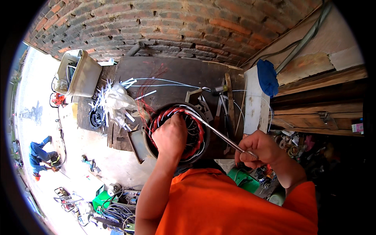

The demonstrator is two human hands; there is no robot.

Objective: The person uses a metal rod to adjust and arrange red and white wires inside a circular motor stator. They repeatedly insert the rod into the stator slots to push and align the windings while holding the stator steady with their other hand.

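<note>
A round motor stator (207,144) sits at the table's near edge, its coil ends (201,135) bound with red and white strands. My left hand (171,134) is closed in a fist over the stator's left side, fingertips hidden against the winding. To the right of the stator, my right hand (260,149) grips the end of a long, thin metal rod (221,135). The rod slants up and left, and its far end reaches the coil's upper right edge. Loose red wires (147,92) rise from the stator's upper left side.
White sleeving and a plastic bag (119,98) lie left of the stator. A hammer (219,90) and other hand tools rest behind it. A pale bin (84,76) stands at far left, beneath a brick wall (176,27). Another person (41,156) crouches outside. Cables (121,211) clutter the floor.
</note>
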